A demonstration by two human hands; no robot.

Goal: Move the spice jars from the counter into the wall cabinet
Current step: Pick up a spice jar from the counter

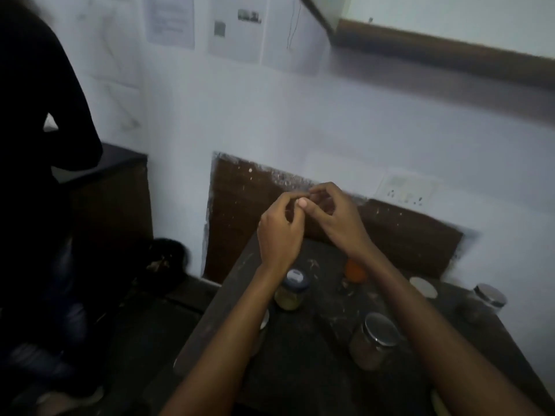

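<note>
Above the back edge of the counter [300,370], both hands are up in the air and meeting at the fingertips. The left hand [279,232] has its fingers curled in, and the right hand [336,217] arches over to touch them, one thumbnail showing between the two. The picture is blurred, so I cannot tell whether anything small is pinched there. Both hands are well clear of the jars, which all stand on the counter. The dark-lidded jar [291,291] of yellow-green spice sits near the left edge, just below the left wrist as seen from the head camera. The orange-lidded jar [356,270] stands toward the back edge, partly behind the right forearm. The white-lidded jar [423,288] is further right along the back, and a steel-lidded jar [486,298] stands by the right edge. Nearer the front, the brown-spice jar [377,340] with its shiny lid stands upright between the two forearms. On the wall behind are a socket plate [405,190] and several papers [234,28], with a brown-edged ledge [450,52] running across the upper right. Off the counter's left side is another person in dark clothes [36,130].
</note>
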